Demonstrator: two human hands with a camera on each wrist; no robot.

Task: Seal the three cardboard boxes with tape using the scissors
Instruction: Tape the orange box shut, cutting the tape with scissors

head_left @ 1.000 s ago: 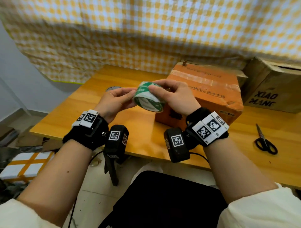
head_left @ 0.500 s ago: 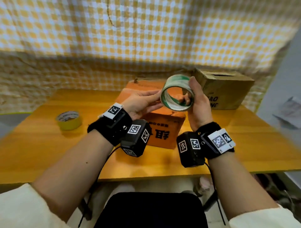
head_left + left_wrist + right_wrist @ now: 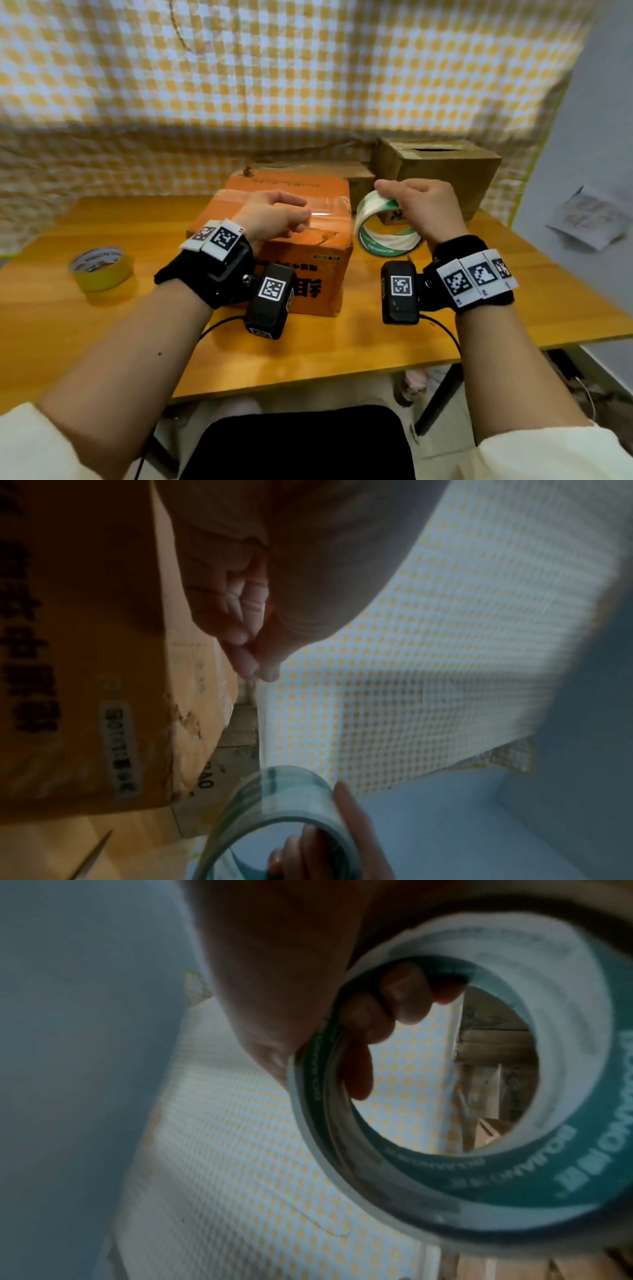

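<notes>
An orange cardboard box (image 3: pixel 308 270) stands mid-table with clear tape across its top. My right hand (image 3: pixel 416 205) grips a green-and-white roll of clear tape (image 3: pixel 383 236) just right of the box, fingers hooked through its core (image 3: pixel 394 1001). My left hand (image 3: pixel 281 214) hovers over the box top and pinches the free end of the clear tape strip (image 3: pixel 262 723), which stretches from the fingertips (image 3: pixel 253 666) to the roll (image 3: pixel 291 804). Two brown boxes (image 3: pixel 442 171) stand behind. A scissor blade tip (image 3: pixel 92 856) shows at the left wrist view's bottom edge.
A yellow tape roll (image 3: pixel 101 269) lies on the wooden table (image 3: pixel 342 349) at the left. A checked yellow-and-white cloth (image 3: pixel 274 68) hangs behind the table. A grey wall (image 3: pixel 596 154) and crumpled paper (image 3: pixel 589 219) are to the right.
The hands have parted: the right hand carried the roll down and right of the orange box, while the left hand drew a strip of tape out leftwards over the box top.
</notes>
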